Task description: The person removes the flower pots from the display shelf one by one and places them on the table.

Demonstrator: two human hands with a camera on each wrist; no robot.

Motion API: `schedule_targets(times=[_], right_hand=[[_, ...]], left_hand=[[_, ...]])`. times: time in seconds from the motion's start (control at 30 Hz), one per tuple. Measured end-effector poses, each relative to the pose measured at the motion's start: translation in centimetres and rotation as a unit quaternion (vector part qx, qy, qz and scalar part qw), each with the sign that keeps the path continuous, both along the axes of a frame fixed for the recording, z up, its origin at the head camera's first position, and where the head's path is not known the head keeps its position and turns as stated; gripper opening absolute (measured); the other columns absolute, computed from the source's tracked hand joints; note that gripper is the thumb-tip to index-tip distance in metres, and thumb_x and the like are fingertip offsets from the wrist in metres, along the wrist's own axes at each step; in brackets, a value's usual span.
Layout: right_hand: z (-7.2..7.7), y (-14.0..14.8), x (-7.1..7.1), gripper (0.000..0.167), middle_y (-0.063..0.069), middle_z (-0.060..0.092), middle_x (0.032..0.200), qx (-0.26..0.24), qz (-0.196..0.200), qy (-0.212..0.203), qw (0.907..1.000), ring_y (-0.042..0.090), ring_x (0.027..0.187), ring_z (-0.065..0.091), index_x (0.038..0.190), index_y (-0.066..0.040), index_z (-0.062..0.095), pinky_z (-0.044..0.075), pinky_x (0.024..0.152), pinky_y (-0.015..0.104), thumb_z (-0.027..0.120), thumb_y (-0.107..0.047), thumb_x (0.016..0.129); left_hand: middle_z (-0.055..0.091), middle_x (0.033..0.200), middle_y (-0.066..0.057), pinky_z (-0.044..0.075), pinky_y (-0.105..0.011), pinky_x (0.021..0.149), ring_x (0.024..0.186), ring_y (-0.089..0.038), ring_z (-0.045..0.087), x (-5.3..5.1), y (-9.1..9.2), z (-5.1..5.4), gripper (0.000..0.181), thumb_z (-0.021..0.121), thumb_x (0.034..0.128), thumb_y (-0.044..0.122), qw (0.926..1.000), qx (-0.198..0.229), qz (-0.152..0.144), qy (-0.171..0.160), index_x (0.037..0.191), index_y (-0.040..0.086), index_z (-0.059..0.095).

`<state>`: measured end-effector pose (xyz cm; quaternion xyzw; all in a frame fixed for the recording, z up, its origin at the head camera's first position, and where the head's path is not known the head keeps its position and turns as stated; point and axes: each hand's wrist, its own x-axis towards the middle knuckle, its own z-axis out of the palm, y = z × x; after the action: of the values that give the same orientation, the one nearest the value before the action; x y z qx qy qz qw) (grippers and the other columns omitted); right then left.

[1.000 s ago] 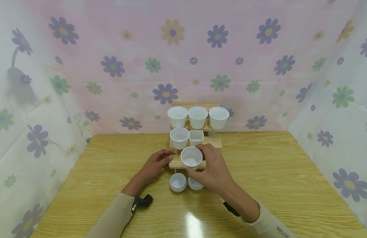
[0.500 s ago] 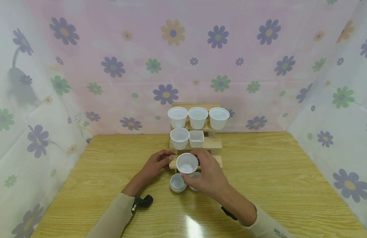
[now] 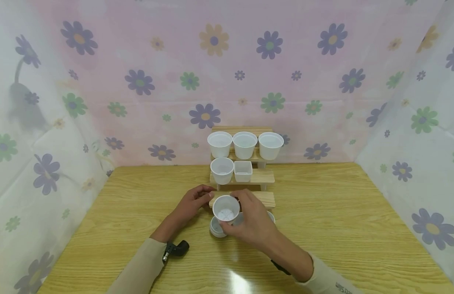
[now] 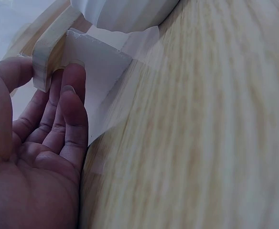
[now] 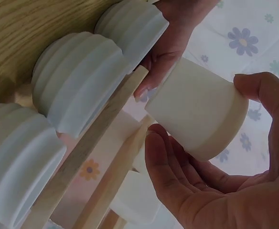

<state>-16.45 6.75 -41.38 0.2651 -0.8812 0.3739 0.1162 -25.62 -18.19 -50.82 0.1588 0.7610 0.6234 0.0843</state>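
Observation:
My right hand (image 3: 254,222) holds a small round white flower pot (image 3: 226,207) between thumb and fingers, its mouth facing up toward the head camera. The pot is over the left part of the lowest visible plank (image 3: 264,199) of a wooden stepped stand. In the right wrist view the pot's smooth side (image 5: 194,107) shows between thumb and fingertips. My left hand (image 3: 191,207) grips the left end of that plank; in the left wrist view the thumb lies against the plank end (image 4: 48,57) and the fingers curl beneath it, beside a clear leg (image 4: 96,62).
Several ribbed white pots (image 5: 77,78) stand in front of the stand, partly hidden by my right hand in the head view. Three round pots (image 3: 244,145) fill the top row. Below them sit a round pot (image 3: 222,171) and a square pot (image 3: 243,171). A floral cloth (image 3: 168,122) hangs behind.
My right hand has carried the pot left and toward the front of the stand. A ribbed pot at the front right has come into view. My left hand has stayed in place.

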Motion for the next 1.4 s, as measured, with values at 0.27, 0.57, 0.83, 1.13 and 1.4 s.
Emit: schedule_targets(times=[0.27,0.57,0.83,1.13,1.4], right_hand=[[-0.5,-0.4,0.3,0.062,0.008,0.064,0.114,-0.003,0.025,0.002,0.9997,0.021,0.101,0.066,0.124,-0.003,0.061,0.059,0.084,0.036,0.095,-0.021,0.076],[-0.7,-0.9,0.8,0.063,0.007,0.065,0.115,0.000,0.048,0.007,0.9988,0.021,0.101,0.068,0.126,-0.004,0.061,0.060,0.086,0.037,0.097,-0.021,0.076],[-1.1,-1.1,0.9,0.064,0.005,0.065,0.115,0.009,0.084,0.006,0.9964,0.018,0.101,0.066,0.127,-0.005,0.062,0.059,0.088,0.034,0.096,-0.023,0.076],[-1.1,-1.2,1.2,0.067,0.005,0.064,0.123,0.019,0.115,-0.015,0.9930,0.018,0.107,0.065,0.132,-0.006,0.060,0.058,0.092,0.032,0.095,-0.025,0.079],[-1.1,-1.3,1.2,0.066,0.002,0.064,0.123,0.036,0.137,-0.021,0.9897,0.015,0.105,0.065,0.133,-0.008,0.060,0.057,0.090,0.027,0.094,-0.029,0.080]], left_hand=[[0.069,0.120,-0.022,0.060,-0.034,0.080,0.088,-0.021,0.068,0.2,0.0,0.2,0.037,0.059,0.1114,0.025,1.0000,0.005,-0.002,-0.005,0.138,-0.001,0.062],[0.068,0.107,-0.019,0.059,-0.032,0.079,0.085,-0.017,0.067,0.0,0.1,0.2,0.035,0.057,0.1122,0.022,1.0000,0.006,-0.005,0.002,0.136,-0.002,0.062],[0.068,0.109,-0.010,0.060,-0.033,0.080,0.085,-0.019,0.067,0.1,0.0,0.3,0.036,0.058,0.1117,0.024,1.0000,0.000,-0.005,0.000,0.137,-0.001,0.062],[0.069,0.112,-0.011,0.061,-0.034,0.080,0.086,-0.022,0.068,0.1,-0.1,0.1,0.038,0.059,0.1115,0.027,1.0000,0.000,-0.006,-0.004,0.139,0.000,0.062],[0.070,0.113,-0.010,0.060,-0.033,0.081,0.087,-0.020,0.067,0.1,-0.1,0.0,0.037,0.060,0.1112,0.025,1.0000,0.001,-0.002,-0.002,0.138,0.000,0.062]])
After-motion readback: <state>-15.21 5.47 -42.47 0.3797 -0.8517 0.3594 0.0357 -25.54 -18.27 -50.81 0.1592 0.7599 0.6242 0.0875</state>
